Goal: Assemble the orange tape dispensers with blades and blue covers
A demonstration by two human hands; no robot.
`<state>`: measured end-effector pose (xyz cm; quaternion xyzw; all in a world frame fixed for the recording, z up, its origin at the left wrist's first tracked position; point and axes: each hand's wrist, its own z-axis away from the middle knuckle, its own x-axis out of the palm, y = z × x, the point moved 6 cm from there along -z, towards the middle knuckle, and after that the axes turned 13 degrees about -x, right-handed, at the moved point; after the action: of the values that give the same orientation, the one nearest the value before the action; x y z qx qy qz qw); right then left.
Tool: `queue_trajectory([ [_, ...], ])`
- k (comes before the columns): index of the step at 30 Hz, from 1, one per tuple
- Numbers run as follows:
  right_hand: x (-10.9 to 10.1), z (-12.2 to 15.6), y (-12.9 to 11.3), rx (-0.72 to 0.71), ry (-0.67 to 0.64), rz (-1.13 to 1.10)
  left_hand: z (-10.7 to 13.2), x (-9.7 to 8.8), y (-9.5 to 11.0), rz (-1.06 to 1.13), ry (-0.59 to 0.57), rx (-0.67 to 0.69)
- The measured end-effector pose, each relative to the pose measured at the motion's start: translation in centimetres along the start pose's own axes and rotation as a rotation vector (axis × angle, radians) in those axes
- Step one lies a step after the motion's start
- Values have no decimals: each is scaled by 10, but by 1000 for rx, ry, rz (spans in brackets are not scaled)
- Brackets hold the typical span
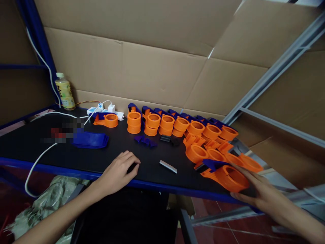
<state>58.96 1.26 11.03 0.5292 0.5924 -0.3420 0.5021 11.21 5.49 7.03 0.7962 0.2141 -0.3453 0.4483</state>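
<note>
My right hand point(261, 189) grips the ring end of an orange tape dispenser point(230, 178) with a dark blue part, at the table's right front edge. Its fingers lie behind the ring and the thumb is in front. My left hand point(123, 169) rests on the black table top near the front edge, fingers loosely bent and thumb apart, with nothing visible in it. Between the hands lies a short silvery metal strip point(168, 166). Small dark blue plastic pieces point(145, 141) and a black roller-like piece point(165, 138) lie farther back.
Several orange and blue dispensers point(134, 122) stand stacked in a row along the cardboard wall point(157, 71); more orange bodies point(196, 153) lie at right. At left are blue flat parts point(90, 140), a power strip point(118, 115), a white cable point(38, 162) and a bottle point(65, 93).
</note>
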Motion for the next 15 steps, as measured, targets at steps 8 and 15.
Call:
queue_trajectory([
  [8,10,3,-15,83,37,-269,0,-2,3,-13,-1,10],
  [15,-19,5,-19,114,168,-223,1,-2,5,-23,22,28],
])
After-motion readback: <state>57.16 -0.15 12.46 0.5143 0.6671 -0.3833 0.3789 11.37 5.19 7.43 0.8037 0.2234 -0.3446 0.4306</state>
